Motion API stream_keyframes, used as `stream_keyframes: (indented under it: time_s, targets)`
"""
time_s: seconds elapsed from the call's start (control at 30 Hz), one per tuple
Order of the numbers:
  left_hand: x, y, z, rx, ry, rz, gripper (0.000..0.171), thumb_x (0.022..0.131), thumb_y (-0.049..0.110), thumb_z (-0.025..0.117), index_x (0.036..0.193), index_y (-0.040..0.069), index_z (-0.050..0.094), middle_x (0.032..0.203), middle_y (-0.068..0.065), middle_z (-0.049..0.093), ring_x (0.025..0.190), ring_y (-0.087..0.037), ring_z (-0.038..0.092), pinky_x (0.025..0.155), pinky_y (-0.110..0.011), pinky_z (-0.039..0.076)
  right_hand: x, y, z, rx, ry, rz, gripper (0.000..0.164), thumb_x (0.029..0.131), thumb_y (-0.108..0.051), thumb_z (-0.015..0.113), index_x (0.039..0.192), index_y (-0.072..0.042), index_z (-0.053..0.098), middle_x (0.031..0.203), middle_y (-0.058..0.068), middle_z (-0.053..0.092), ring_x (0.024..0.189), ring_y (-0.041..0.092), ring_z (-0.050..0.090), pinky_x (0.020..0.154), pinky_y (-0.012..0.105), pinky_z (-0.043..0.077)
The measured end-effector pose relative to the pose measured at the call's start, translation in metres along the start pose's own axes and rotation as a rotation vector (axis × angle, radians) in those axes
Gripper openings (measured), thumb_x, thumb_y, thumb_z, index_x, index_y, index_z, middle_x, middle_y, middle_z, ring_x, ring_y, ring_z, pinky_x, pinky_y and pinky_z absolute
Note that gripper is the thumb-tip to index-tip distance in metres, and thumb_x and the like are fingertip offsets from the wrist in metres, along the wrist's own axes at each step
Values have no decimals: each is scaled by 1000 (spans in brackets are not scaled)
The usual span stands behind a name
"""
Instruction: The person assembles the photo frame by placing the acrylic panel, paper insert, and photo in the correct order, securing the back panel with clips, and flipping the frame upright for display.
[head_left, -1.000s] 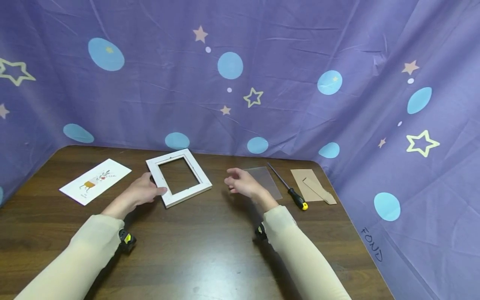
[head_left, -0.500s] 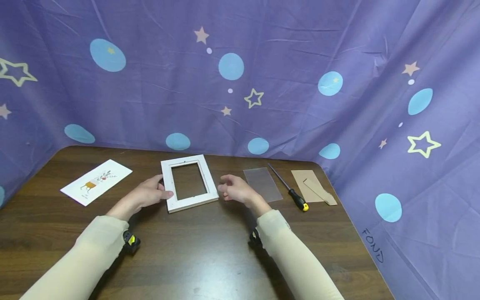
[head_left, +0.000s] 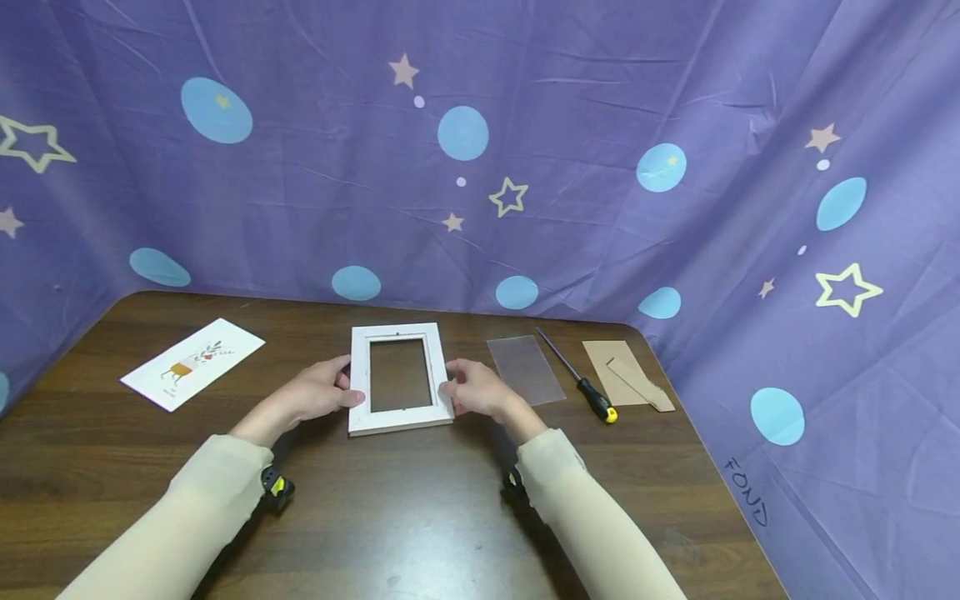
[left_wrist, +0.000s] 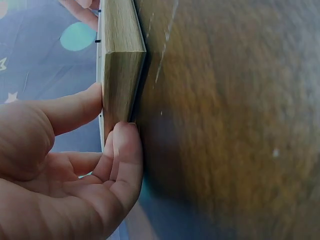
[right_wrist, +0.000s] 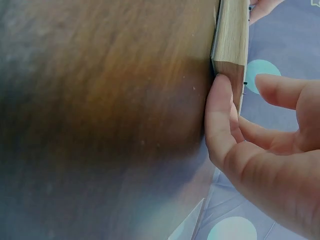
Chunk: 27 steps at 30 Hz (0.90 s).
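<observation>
A white picture frame (head_left: pixel 360 358), with a bare opening through its middle, lies between my hands on the table. My left hand (head_left: pixel 315 392) holds its left side; the left wrist view shows the thumb against one face and the fingers along the wooden edge (left_wrist: pixel 122 75). At the opposite side is my right hand (head_left: pixel 480 387). In the right wrist view its fingers (right_wrist: pixel 220 115) touch the frame's edge near a corner, while the thumb (right_wrist: pixel 282 91) stands apart from it. Small dark fasteners show at the inner rim.
To the left lies a white card (head_left: pixel 191 362) with a printed drawing. Right of my right hand are a clear sheet (head_left: pixel 527 369), a screwdriver (head_left: pixel 596 400) and a brown backing board (head_left: pixel 600 354) with a cardboard strip (head_left: pixel 637 381) on it. A purple curtain (head_left: pixel 585 225) hangs behind the table.
My left hand has moved the picture frame rightward and nearer, turning it so it sits nearly straight. My right hand has reached the frame's right side.
</observation>
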<state>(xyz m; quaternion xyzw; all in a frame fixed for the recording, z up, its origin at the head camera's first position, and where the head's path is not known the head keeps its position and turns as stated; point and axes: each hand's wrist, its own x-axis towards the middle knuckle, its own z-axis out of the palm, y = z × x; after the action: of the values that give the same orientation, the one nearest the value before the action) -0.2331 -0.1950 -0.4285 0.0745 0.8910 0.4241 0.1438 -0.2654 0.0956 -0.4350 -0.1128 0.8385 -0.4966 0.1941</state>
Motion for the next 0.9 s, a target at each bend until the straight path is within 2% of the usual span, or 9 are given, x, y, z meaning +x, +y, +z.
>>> stream_keyframes:
  time_s: [0.23, 0.33, 0.53, 0.9]
  targets:
    - [-1, 3, 6, -9, 5, -9, 84, 98, 12, 74, 158, -19, 23, 109, -19, 59, 89, -24, 65, 78, -33, 55, -8, 5, -1, -43, -39, -12, 56, 104, -5, 63, 154, 8, 44, 97, 16, 65, 75, 22, 70, 72, 36, 67]
    - [-2, 5, 9, -33, 0, 4, 83, 97, 8, 74, 157, -20, 24, 107, -21, 58, 89, -26, 67, 79, -36, 59, -11, 6, -2, -47, -53, -7, 59, 103, -4, 64, 156, 7, 41, 96, 17, 65, 76, 24, 69, 72, 37, 67]
    - [-3, 9, 14, -53, -3, -19, 80, 98, 7, 73, 158, -17, 26, 110, -20, 57, 94, -26, 71, 83, -40, 63, -19, 7, -5, -65, -82, 9, 63, 104, -4, 63, 160, 7, 34, 97, 19, 63, 75, 24, 66, 69, 36, 67]
    - [-7, 10, 23, -75, 0, -25, 71, 98, 9, 74, 154, -16, 37, 114, -20, 59, 92, -25, 69, 81, -38, 62, -36, 10, -7, -13, -104, 27, 70, 104, -2, 63, 162, 7, 26, 94, 19, 60, 71, 24, 63, 66, 40, 67]
